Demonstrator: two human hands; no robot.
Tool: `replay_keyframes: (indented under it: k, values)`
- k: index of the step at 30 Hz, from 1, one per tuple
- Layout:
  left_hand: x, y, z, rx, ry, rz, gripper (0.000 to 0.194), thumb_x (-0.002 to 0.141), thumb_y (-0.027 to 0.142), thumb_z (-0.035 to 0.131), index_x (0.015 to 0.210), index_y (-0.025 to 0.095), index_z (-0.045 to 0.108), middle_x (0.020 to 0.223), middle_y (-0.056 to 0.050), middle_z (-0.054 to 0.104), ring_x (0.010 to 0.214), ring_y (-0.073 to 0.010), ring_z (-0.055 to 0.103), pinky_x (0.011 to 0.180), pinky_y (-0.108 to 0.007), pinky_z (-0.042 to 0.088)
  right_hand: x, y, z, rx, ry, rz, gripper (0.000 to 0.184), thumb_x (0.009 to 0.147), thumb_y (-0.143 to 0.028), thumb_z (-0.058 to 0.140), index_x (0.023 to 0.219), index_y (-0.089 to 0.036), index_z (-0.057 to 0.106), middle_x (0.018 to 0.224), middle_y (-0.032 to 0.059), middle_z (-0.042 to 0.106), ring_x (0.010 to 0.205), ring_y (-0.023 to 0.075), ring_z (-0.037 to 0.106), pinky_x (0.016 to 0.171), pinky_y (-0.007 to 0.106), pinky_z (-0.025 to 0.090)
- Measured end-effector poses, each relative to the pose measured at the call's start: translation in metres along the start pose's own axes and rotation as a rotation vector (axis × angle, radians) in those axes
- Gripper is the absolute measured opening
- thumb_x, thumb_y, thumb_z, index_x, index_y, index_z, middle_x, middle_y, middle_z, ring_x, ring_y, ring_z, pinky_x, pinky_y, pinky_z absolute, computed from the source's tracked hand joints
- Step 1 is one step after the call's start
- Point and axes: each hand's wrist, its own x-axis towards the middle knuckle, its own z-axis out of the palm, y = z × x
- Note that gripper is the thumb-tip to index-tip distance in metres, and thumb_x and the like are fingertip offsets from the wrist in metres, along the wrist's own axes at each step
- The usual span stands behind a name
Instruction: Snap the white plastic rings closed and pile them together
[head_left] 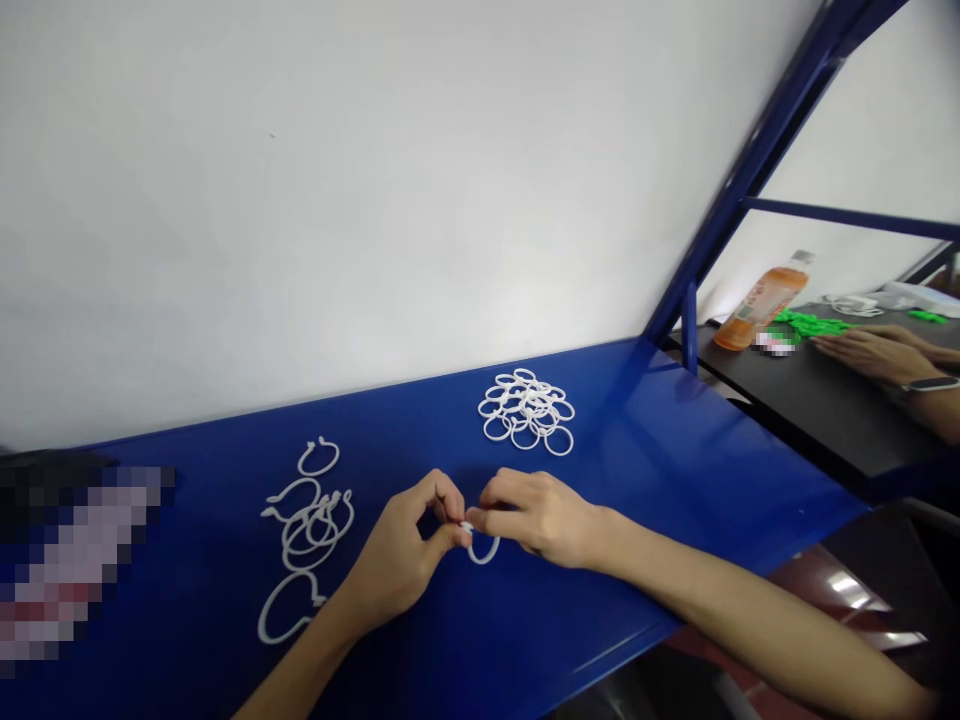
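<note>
Both my hands meet over the blue table (637,470), pinching one white plastic ring (482,550) between them. My left hand (405,555) grips the ring's left end with thumb and fingers closed. My right hand (536,515) pinches its right side, fingers curled. The ring's lower arc hangs below my fingers. A pile of closed white rings (527,410) lies just beyond my hands. To the left lie several open white rings (307,530), spread out.
A white wall rises behind the table. A blue frame post (757,150) slants up at the right. Beyond it, on a dark table (810,400), stand an orange bottle (761,305) and green parts (814,323), with another person's hand (870,352) resting there.
</note>
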Motion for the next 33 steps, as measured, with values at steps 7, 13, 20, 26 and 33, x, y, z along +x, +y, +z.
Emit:
replay_keyframes:
  k: [7,13,20,26,33]
  values:
    - [0.003,0.002,0.003,0.117,0.037,0.048,0.015,0.084,0.029,0.062,0.073,0.022,0.053,0.071,0.004,0.06,0.066,-0.0127,0.056,0.065,-0.026,0.045,0.004,-0.002,0.003,-0.076,0.07,0.033,0.033,0.106,-0.019,0.034,0.107,-0.017,0.067,0.092,0.0069,0.065,0.077,0.0153,0.055,0.056,0.025,0.041]
    - [0.012,-0.016,-0.032,0.582,0.381,0.162,0.024,0.092,0.044,0.052,0.093,0.024,0.063,0.091,-0.003,0.068,0.089,-0.0213,0.063,0.088,-0.035,0.048,-0.006,0.044,-0.014,-0.153,0.226,0.456,0.031,0.099,-0.011,0.043,0.115,-0.023,0.067,0.111,0.0061,0.066,0.098,0.0175,0.06,0.078,0.025,0.049]
    - [0.018,-0.051,-0.1,1.134,0.387,-0.398,0.048,0.092,0.05,0.038,0.111,0.018,0.068,0.116,-0.017,0.064,0.114,-0.0417,0.049,0.091,-0.052,0.045,-0.043,0.106,-0.043,-0.22,0.121,0.974,0.025,0.098,-0.014,0.049,0.107,-0.022,0.07,0.102,0.0064,0.068,0.091,0.0178,0.062,0.077,0.025,0.045]
    - [0.015,-0.066,-0.108,1.081,0.27,-0.461,0.052,0.089,0.06,0.042,0.108,0.02,0.069,0.117,-0.02,0.062,0.114,-0.0431,0.048,0.091,-0.053,0.044,-0.048,0.11,-0.04,-0.174,-0.043,1.046,0.018,0.094,-0.013,0.054,0.101,-0.021,0.068,0.098,0.0054,0.071,0.087,0.0178,0.063,0.073,0.025,0.041]
    - [0.015,-0.067,-0.11,1.098,0.331,-0.417,0.052,0.089,0.063,0.04,0.103,0.019,0.063,0.11,-0.017,0.061,0.113,-0.0402,0.051,0.088,-0.049,0.047,-0.048,0.11,-0.038,-0.125,-0.095,1.056,0.018,0.092,-0.012,0.055,0.101,-0.02,0.068,0.103,0.0061,0.069,0.087,0.017,0.063,0.072,0.024,0.041]
